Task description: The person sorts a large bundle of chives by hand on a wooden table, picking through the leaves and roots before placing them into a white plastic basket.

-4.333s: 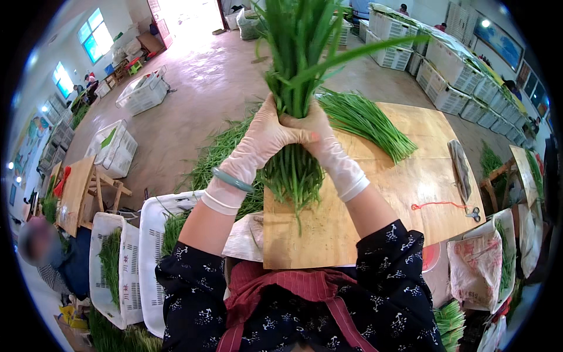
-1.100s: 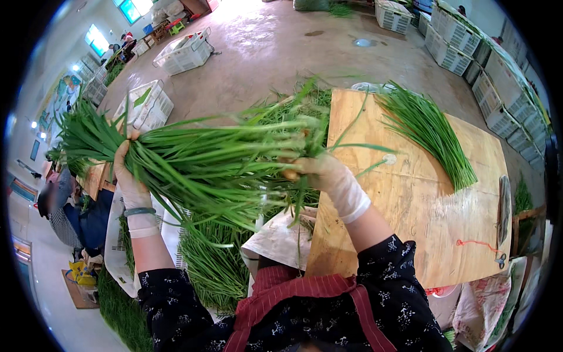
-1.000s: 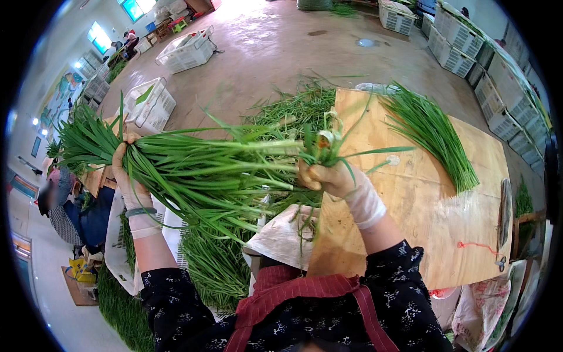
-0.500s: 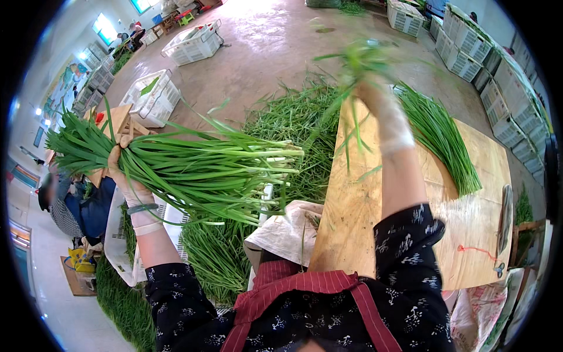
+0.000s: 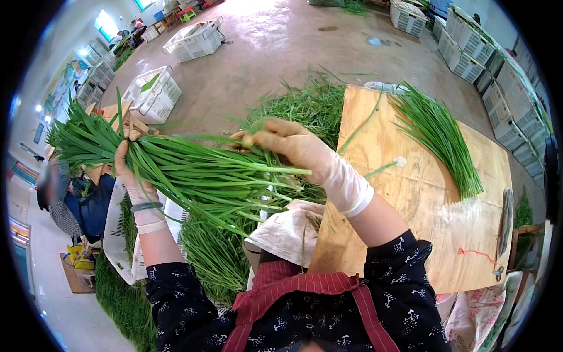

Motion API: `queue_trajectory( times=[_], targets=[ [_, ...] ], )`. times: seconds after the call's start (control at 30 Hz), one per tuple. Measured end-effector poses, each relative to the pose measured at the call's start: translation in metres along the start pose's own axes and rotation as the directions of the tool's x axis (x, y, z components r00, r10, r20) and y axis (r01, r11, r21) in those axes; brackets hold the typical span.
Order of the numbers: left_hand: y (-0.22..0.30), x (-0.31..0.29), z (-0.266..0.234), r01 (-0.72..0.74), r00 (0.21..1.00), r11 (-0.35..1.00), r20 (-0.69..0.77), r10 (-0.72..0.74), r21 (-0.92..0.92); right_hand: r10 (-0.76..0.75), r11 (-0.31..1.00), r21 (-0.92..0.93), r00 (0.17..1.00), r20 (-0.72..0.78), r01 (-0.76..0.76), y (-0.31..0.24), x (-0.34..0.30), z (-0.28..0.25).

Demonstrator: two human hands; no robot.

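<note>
Clasping slender stalks [image 5: 205,164], gloved left hand [image 5: 125,166]; wooden tabletop [image 5: 393,234]

A produce-sorting workshop, a bundle of long greens [image 5: 205,164], heaped leaves [image 5: 302,108], a wooden surface [image 5: 387,234], white crates [image 5: 463,58] stacked along one side, another worker [image 5: 95,202] nearby

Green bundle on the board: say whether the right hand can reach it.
Probably yes: the right hand is at the held bunch, but the lying bundle looks uncovered, with nothing tall between.
</note>
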State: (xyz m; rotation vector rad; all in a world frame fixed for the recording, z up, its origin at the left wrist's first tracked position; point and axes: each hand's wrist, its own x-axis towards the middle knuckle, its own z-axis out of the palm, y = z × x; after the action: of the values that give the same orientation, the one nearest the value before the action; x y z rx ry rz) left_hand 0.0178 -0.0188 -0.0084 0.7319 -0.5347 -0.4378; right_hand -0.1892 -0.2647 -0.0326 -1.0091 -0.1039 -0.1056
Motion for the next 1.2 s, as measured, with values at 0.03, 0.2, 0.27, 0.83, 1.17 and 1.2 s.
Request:
queue_trajectory(
  times=[0.03,0.2,0.27,0.83,1.17,1.2],
  targets=[
    [-0.001,-0.002,-0.002,-0.007,1.0,1.0,-0.024,0.007,0.009,-0.065,0.981,0.179,0.996,-0.069,0.076,0.005,-0.007,0.002],
    [-0.006,-0.007,-0.003,-0.027,0.999,0.999,-0.016,0.028,0.017,-0.27,0.941,0.21,0.963,-0.008,0.266,0.015,-0.036,-0.009],
    [-0.007,-0.007,-0.004,-0.025,0.996,0.997,-0.086,0.032,0.078,-0.258,0.946,0.187,0.964,-0.058,0.264,0.015,-0.05,-0.011],
    [-0.019,-0.013,0.007,-0.053,0.946,0.998,-0.32,0.056,0.019,-0.071,0.985,-0.159,0.997,-0.038,0.064,0.034,-0.011,-0.028],
    [-0.014,-0.019,-0.02,-0.044,0.978,0.999,-0.203,0.044,0.005,-0.127,0.972,0.158,0.955,-0.268,0.173,0.057,-0.021,-0.022],
    [-0.016,-0.019,-0.018,-0.056,0.976,0.998,-0.212,0.056,0.01,-0.11,0.972,0.177,0.967,-0.231,0.153,0.056,-0.025,-0.029]
  ],
)
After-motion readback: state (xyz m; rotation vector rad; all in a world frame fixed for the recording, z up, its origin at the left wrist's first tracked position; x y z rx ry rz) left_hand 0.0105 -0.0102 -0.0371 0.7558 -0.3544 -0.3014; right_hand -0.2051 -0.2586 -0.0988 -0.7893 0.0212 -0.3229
